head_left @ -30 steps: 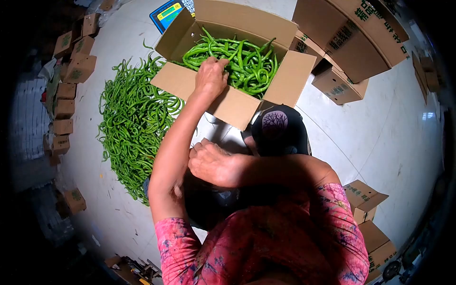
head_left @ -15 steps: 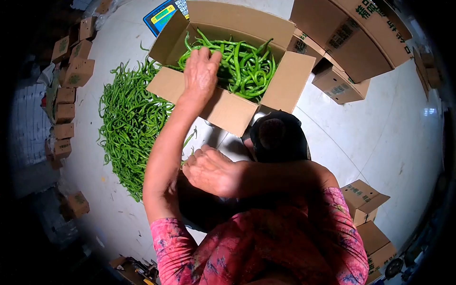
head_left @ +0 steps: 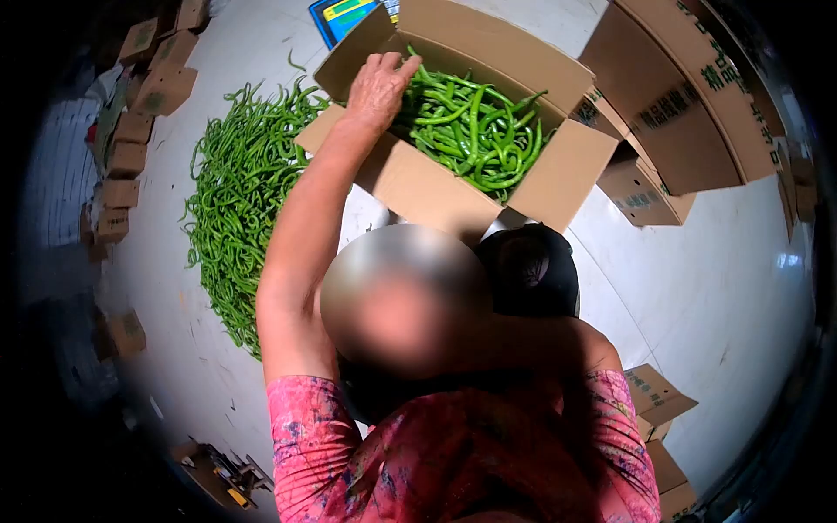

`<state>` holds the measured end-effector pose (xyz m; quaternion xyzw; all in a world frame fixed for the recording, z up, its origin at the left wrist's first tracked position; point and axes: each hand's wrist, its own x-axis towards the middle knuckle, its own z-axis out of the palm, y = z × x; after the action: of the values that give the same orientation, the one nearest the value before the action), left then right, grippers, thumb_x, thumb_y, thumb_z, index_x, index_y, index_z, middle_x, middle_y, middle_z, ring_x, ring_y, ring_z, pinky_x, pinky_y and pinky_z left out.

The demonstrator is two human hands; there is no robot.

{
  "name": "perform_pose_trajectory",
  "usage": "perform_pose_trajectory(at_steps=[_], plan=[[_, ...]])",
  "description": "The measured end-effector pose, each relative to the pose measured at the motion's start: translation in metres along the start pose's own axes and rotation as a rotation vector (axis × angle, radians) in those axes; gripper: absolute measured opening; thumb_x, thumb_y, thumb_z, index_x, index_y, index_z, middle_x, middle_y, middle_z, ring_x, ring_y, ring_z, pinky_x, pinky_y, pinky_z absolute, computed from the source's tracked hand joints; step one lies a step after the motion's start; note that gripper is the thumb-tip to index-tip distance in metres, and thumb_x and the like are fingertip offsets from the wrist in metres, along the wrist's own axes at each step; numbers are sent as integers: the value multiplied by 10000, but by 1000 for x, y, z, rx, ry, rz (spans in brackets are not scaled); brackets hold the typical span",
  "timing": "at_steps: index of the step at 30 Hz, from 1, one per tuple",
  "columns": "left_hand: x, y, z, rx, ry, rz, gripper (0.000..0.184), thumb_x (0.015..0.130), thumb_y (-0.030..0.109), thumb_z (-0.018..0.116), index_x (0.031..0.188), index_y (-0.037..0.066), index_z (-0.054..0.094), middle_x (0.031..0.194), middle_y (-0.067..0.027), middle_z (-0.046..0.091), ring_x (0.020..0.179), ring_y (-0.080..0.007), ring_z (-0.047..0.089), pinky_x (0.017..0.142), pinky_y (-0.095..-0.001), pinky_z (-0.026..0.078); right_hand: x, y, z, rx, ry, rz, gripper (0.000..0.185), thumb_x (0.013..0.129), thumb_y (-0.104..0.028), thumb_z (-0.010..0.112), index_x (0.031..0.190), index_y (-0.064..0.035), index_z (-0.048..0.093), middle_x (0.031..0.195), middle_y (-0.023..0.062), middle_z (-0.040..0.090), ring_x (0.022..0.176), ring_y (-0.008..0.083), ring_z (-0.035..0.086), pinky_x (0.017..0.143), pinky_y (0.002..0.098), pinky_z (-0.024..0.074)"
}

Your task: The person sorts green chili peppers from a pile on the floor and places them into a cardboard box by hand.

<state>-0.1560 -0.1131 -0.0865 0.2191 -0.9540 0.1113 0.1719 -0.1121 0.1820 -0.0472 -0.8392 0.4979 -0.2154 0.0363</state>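
My left hand [head_left: 380, 87] reaches over the left end of an open cardboard box [head_left: 427, 193], at the edge of the long green chili peppers [head_left: 475, 126] inside. Its fingers are bent and somewhat apart, touching the peppers there; the fingertips are partly hidden. My right forearm [head_left: 532, 342] is folded across in front of my body. A blurred patch covers the right hand, so its fingers and anything in them are hidden. Left of the box, a large pile of green chili peppers [head_left: 231, 209] lies on the floor.
Behind the box stands a blue device with a keypad [head_left: 344, 19]. Large printed cartons [head_left: 667, 96] stand at the right, with smaller boxes [head_left: 658, 397] lower down. More small boxes [head_left: 166, 87] line the left side. A dark rounded object [head_left: 530, 270] is just below the box.
My left hand has shifted from over the peppers towards the box's left end, its fingers less buried. The view has moved a little. A blurred patch now hides the right hand.
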Motion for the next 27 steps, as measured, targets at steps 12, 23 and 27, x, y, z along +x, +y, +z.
perform_pose_trajectory(at_steps=[12, 23, 27], plan=[[-252, -77, -86, -652, -138, -770, 366, 904, 235, 613, 1195, 13, 614, 1012, -100, 687, 864, -199, 651, 776, -325, 513, 13, 38, -68, 6, -54, -142, 414, 782, -127, 565, 1169, 20, 573, 837, 88, 564, 765, 230, 546, 680, 354, 468], [-685, 86, -24, -654, -133, -2143, 235, 850, 264, 656, 895, 39, 708, 758, -81, 691, 691, -176, 647, 648, -317, 511, 49, 9, -51, 65, -444, 44, 448, 780, -39, 641, 1220, -21, 557, 912, 181, 616, 844, 380, 600, 745, 426, 483], [-694, 149, 25, -557, -43, -2023, 213, 796, 188, 654, 961, 70, 719, 834, -117, 710, 791, -232, 674, 756, -338, 514, 62, 1, -44, 59, -512, 15, 449, 804, -25, 623, 1246, -17, 544, 956, 201, 613, 865, 393, 594, 758, 440, 477]])
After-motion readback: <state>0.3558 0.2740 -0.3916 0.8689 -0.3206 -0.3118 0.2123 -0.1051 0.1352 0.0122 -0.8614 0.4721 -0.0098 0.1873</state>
